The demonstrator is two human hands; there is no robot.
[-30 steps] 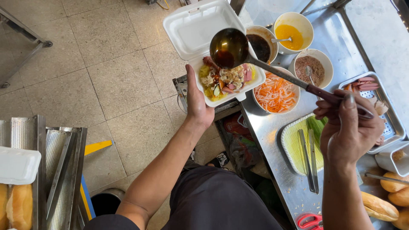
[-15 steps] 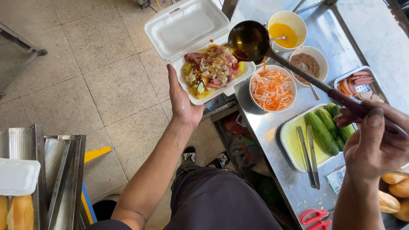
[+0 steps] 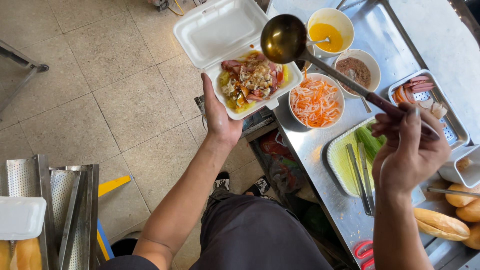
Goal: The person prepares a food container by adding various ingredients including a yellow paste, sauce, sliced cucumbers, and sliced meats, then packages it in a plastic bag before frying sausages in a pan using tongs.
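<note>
Head-camera view: an open white foam clamshell box (image 3: 235,45), filled with sliced meat and yellow food, is held from below by the left hand (image 3: 219,120), fingers closed on its underside, out over the tiled floor beside a steel counter (image 3: 320,150). A long metal ladle (image 3: 286,37) is gripped at its dark handle by the right hand (image 3: 407,152), its bowl just above the box's right edge. A white bowl of shredded carrot (image 3: 316,102) stands nearby.

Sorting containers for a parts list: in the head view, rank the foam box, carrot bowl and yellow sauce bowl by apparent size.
1. White foam clamshell box, though held nearer the camera.
2. White bowl of shredded carrot.
3. White bowl of yellow sauce, only slightly smaller.
</note>
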